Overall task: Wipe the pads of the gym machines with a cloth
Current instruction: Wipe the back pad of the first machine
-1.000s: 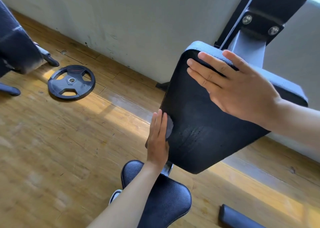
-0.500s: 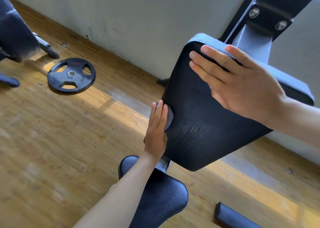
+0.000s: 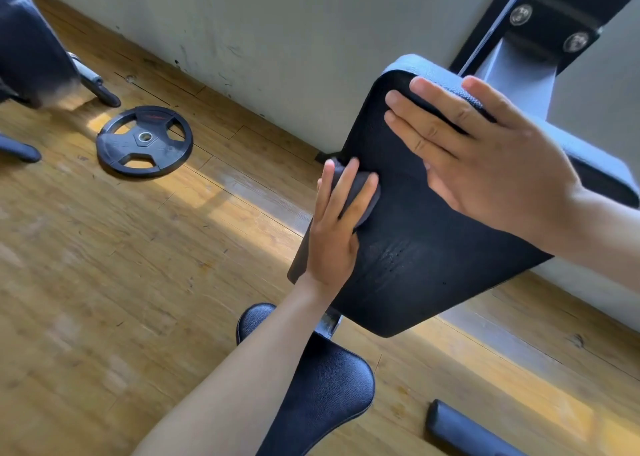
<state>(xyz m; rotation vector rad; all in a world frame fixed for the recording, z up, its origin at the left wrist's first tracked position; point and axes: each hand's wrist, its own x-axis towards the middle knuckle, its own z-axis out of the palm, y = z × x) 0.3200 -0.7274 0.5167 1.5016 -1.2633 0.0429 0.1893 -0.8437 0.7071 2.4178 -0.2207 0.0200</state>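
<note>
Black vinyl back pad (image 3: 426, 247), tilted, scuffed near the middle. Left hand (image 3: 332, 233) laid flat along its left edge, fingers straight, pressing a dark grey cloth (image 3: 363, 192) against the pad face. Right hand (image 3: 485, 157) spread flat on the upper pad, fingertips over the top rim. Below, between the forearms, a black seat pad (image 3: 329, 396). On the wooden floor (image 3: 104, 282), well apart to the left, a black weight plate (image 3: 144, 141); a foam roller (image 3: 467, 431) at lower right.
</note>
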